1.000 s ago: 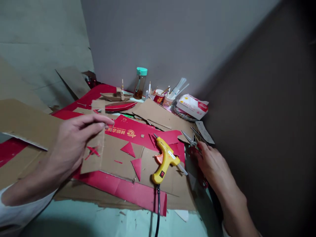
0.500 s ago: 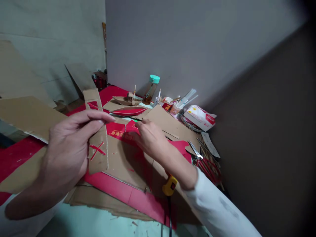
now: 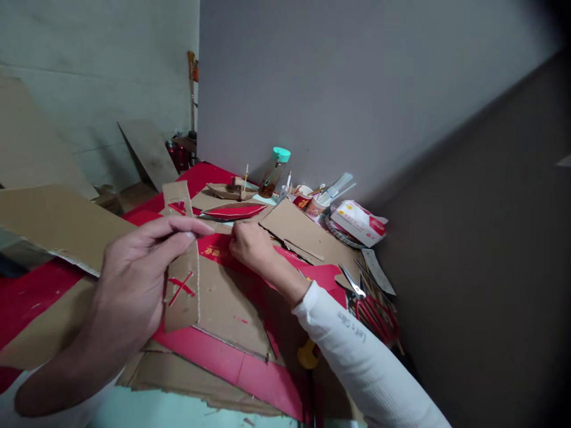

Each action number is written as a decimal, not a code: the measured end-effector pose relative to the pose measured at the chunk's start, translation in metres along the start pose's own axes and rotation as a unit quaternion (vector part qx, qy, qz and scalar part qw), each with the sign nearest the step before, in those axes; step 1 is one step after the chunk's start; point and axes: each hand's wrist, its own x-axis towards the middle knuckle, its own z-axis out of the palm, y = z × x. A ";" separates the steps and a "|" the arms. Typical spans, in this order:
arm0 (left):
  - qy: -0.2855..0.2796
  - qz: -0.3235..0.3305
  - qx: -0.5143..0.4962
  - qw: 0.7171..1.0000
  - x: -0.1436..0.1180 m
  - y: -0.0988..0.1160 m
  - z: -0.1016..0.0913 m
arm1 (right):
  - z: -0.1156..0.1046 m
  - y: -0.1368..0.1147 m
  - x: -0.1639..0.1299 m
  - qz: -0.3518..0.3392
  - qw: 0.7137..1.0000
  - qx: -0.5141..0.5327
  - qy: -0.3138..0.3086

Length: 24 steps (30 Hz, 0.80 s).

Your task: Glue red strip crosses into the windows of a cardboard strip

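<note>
My left hand (image 3: 138, 273) pinches a cardboard strip (image 3: 184, 300) between thumb and fingers, holding it upright on the left. Red crossed pieces show on the strip above and below my fingers. Further off, my right hand (image 3: 254, 246) is closed over a red printed sheet (image 3: 214, 246); whatever its fingertips grip is hidden. Just beyond it lie a red boat-shaped piece (image 3: 234, 211) and a brown cardboard boat (image 3: 229, 191). A yellow tool (image 3: 307, 355) is partly covered by my right sleeve.
Red-handled scissors (image 3: 375, 315) lie at the right beside thin sticks. Behind stand a bottle with a turquoise lid (image 3: 272, 175), cups holding sticks (image 3: 316, 207) and a white tissue pack (image 3: 359, 223). Large cardboard sheets (image 3: 57, 220) occupy the left side.
My right hand has shifted slightly left, its fingers now curled inward. My left hand still holds the cardboard strip. The whole view has tilted a little, placing things lower.
</note>
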 end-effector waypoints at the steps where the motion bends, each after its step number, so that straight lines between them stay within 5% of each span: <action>1: -0.004 0.001 -0.003 1.000 0.000 -0.001 0.000 | -0.008 0.001 -0.006 0.000 0.999 0.043 0.001; 7: -0.091 -0.011 0.016 0.996 -0.004 -0.013 0.005 | -0.040 0.009 -0.093 -0.040 0.944 0.327 0.008; 8: -0.117 -0.020 0.025 0.993 -0.006 -0.016 0.006 | -0.039 0.008 -0.110 -0.044 0.916 0.398 0.015; 12: -0.241 -0.033 0.076 0.967 -0.023 -0.028 0.015 | -0.029 0.005 -0.161 0.012 0.718 0.695 0.044; 14: -0.297 -0.018 0.093 0.950 -0.033 -0.031 0.021 | -0.025 0.006 -0.175 0.039 0.676 0.734 0.058; 24: -0.339 0.013 0.105 0.935 -0.067 -0.038 0.054 | -0.006 0.028 -0.217 0.053 0.646 0.749 0.138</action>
